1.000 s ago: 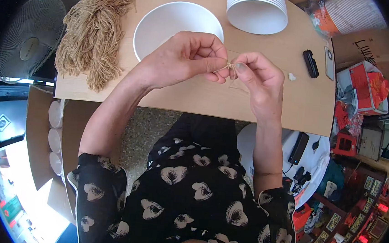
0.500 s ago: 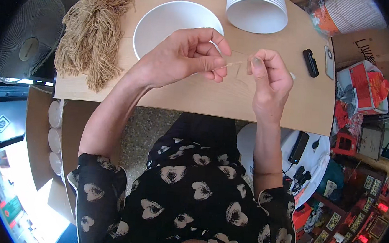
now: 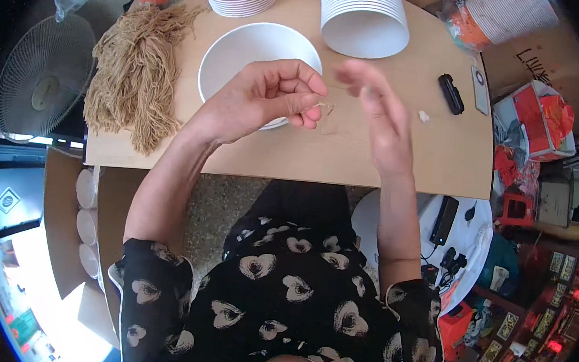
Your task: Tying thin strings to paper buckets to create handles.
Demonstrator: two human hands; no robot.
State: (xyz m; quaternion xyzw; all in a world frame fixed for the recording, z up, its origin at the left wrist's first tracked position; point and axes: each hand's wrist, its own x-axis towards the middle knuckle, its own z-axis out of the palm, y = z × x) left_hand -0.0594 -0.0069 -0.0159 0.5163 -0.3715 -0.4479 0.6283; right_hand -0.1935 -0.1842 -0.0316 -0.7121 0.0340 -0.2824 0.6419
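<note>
My left hand is over the table's front half, thumb and fingers pinched on a thin tan strand of yarn; its short loose end sticks out past the fingertips. Beside it, my right hand has its fingers stretched out, smeared by motion, and I see nothing in it. Partly behind my left hand stands a wide white tub, its inside facing up. A thick bundle of tan yarn lies at the table's left.
Orange-and-white tubs and a stack of white tubs stand at the back. A black clip-like object, a pale flat device and a small white scrap lie on the right. An open carton stands below left.
My right hand has let go of the strand, and its fingers have opened. My left hand still pinches it. The view has shifted, showing more of the table's far side.
</note>
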